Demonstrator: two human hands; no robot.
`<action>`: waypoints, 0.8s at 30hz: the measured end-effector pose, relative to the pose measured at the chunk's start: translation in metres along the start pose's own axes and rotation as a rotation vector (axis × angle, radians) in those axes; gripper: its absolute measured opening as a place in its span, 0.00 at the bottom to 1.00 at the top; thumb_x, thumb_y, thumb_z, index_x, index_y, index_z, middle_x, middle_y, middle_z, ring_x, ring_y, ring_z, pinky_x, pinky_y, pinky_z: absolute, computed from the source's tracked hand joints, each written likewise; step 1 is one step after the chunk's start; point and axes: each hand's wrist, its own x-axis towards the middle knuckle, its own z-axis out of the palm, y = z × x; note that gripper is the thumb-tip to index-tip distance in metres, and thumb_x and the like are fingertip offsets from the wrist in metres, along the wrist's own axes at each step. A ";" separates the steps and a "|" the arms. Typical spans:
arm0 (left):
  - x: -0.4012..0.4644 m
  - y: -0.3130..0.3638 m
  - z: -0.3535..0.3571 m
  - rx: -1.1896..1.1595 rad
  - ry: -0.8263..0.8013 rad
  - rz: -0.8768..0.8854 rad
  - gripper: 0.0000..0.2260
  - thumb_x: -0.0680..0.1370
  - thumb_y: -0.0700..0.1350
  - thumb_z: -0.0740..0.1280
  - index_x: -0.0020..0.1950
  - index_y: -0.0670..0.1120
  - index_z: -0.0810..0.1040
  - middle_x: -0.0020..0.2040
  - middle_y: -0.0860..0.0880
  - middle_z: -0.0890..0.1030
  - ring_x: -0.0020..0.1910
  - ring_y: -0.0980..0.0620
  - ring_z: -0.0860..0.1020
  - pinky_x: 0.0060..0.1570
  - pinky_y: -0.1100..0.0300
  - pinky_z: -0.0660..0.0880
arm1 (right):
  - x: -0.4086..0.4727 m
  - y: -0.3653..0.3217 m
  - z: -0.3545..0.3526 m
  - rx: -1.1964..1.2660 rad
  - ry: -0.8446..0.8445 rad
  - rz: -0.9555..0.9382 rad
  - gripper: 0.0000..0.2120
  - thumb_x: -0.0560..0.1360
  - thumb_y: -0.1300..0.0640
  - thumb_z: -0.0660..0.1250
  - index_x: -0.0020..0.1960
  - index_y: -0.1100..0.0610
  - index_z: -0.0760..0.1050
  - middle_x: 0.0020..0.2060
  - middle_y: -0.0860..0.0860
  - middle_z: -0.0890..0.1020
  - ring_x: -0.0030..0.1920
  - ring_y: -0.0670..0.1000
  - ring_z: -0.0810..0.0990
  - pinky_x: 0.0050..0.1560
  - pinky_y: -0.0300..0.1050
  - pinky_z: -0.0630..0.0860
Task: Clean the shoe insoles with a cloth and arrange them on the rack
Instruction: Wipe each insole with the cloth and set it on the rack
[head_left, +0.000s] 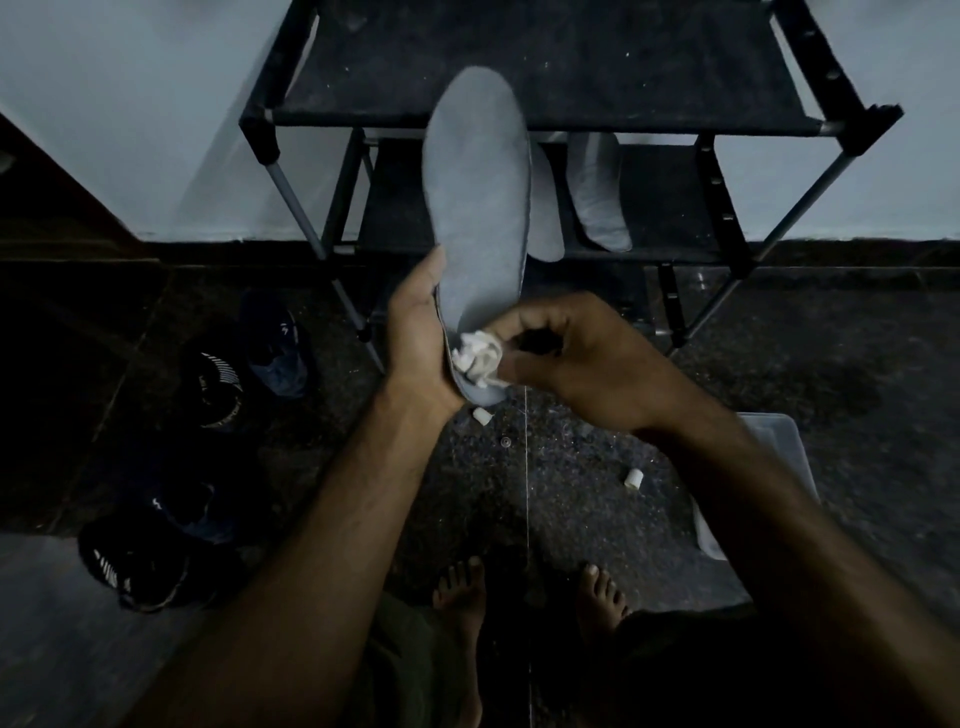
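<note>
A long grey insole (478, 187) stands upright in front of me, toe end up. My left hand (418, 332) grips its heel end from the left side. My right hand (561, 353) pinches a bunched white cloth (478, 358) and presses it against the insole's heel. Behind, a black shoe rack (571, 67) stands against the wall. On its lower shelf lie two more grey insoles, one (597, 192) in full view and one (548, 218) partly hidden by the held insole.
Dark shoes lie on the floor at left, one pair (249, 358) near the rack and another (150, 545) closer to me. A clear plastic box (763, 467) sits at right under my forearm. Small white bits (634, 478) dot the dark floor. My bare feet (462, 587) are below.
</note>
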 end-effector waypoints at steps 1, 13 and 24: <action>-0.003 0.001 0.003 0.019 -0.001 -0.005 0.18 0.82 0.52 0.54 0.54 0.42 0.78 0.39 0.45 0.84 0.38 0.48 0.83 0.45 0.55 0.80 | 0.000 0.002 -0.002 0.065 0.064 0.016 0.06 0.75 0.63 0.69 0.51 0.58 0.82 0.45 0.52 0.85 0.46 0.50 0.83 0.50 0.45 0.81; 0.001 -0.014 0.006 0.116 -0.043 0.015 0.24 0.83 0.50 0.53 0.41 0.42 0.85 0.39 0.45 0.84 0.37 0.51 0.83 0.38 0.62 0.79 | -0.006 0.017 -0.009 0.290 0.485 0.178 0.04 0.75 0.61 0.70 0.49 0.57 0.82 0.47 0.51 0.85 0.51 0.53 0.83 0.54 0.50 0.81; -0.005 -0.038 0.020 0.289 0.059 -0.092 0.16 0.82 0.55 0.56 0.48 0.46 0.77 0.34 0.50 0.83 0.37 0.52 0.80 0.41 0.58 0.76 | -0.035 0.021 -0.018 0.576 0.499 0.177 0.06 0.76 0.63 0.67 0.52 0.59 0.80 0.48 0.54 0.85 0.49 0.51 0.84 0.47 0.45 0.81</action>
